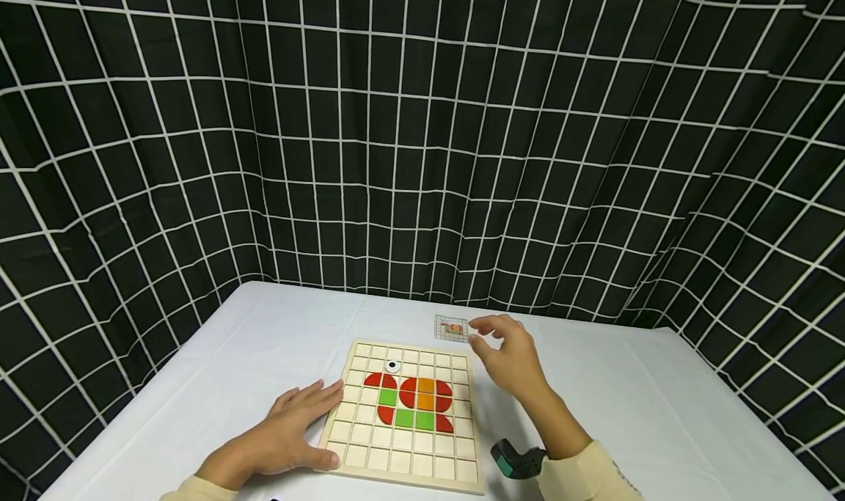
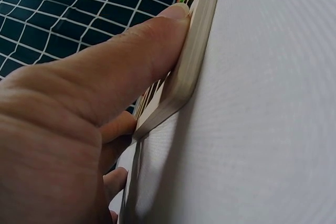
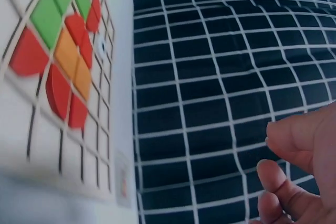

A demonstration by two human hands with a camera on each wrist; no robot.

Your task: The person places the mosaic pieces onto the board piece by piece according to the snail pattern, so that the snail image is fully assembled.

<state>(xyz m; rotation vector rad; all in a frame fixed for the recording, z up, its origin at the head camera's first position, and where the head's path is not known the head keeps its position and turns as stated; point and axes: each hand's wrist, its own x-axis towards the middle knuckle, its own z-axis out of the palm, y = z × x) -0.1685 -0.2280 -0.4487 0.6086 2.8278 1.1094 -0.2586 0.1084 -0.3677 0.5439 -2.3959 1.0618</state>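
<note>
A square wooden grid board (image 1: 411, 463) lies on the table, bearing red, green and orange tiles and a round eye piece (image 1: 392, 367) in a bird-like picture. My left hand (image 1: 290, 428) rests at the board's left side, fingers extended along the edge. Its thumb (image 2: 157, 35) presses on the rim near the front left corner. Over the board's far right corner, my right hand (image 1: 508, 356) is raised with loosely bent fingers and holds nothing; a gap shows between thumb and index finger. Just left of those fingertips lies a small picture card (image 1: 452, 328) with a similar coloured pattern.
A white cloth covers the table (image 1: 627, 398), and black curtains (image 1: 396, 156) with a white grid stand behind and at both sides. A dark green and black device (image 1: 518, 461) sits at the right wrist. A small dark object (image 1: 274, 499) shows at the bottom edge.
</note>
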